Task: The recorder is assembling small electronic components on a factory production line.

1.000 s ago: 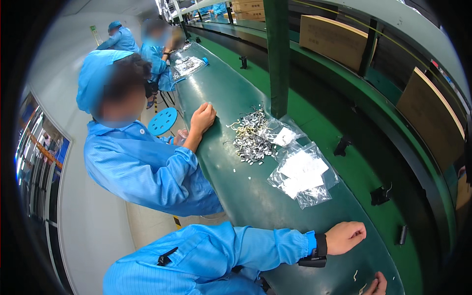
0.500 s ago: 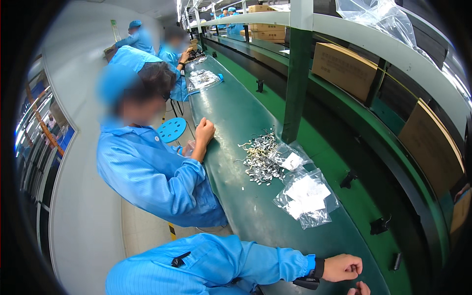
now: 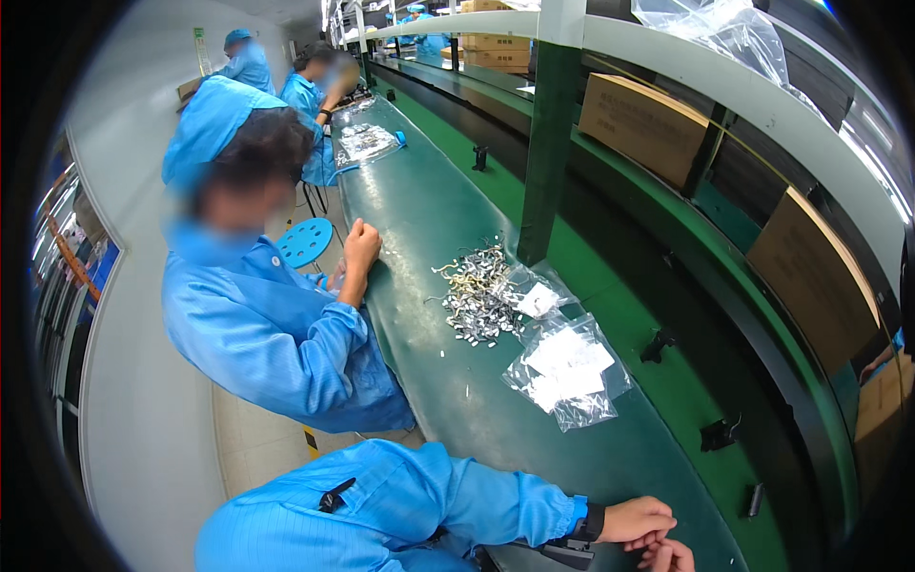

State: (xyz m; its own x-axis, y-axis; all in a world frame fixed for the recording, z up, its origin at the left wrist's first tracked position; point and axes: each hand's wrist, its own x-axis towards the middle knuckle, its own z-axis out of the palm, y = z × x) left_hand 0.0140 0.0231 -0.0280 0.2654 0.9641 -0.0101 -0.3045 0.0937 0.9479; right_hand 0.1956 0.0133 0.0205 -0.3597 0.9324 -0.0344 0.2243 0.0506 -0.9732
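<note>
My left hand is over the green worktop at the lower right, with a black band round its wrist. Its fingers are bent and pressed together at the tips; whatever they pinch is too small to make out. Just below, my right hand is partly cut off by the lower edge. Its curled fingertips meet those of the left hand, and anything between them is hidden. Farther up the worktop lie clear plastic bags with white pieces and a loose heap of small metal and white parts.
A co-worker in blue sits to the left, a hand at the table edge. A green post rises beside the heap. Along the right runs a dark conveyor channel with small black parts and cardboard boxes. A blue stool stands behind.
My two hands have come together at the fingertips, and more of the right hand shows. The whole scene has shifted slightly left and up. The co-worker's head has turned a little.
</note>
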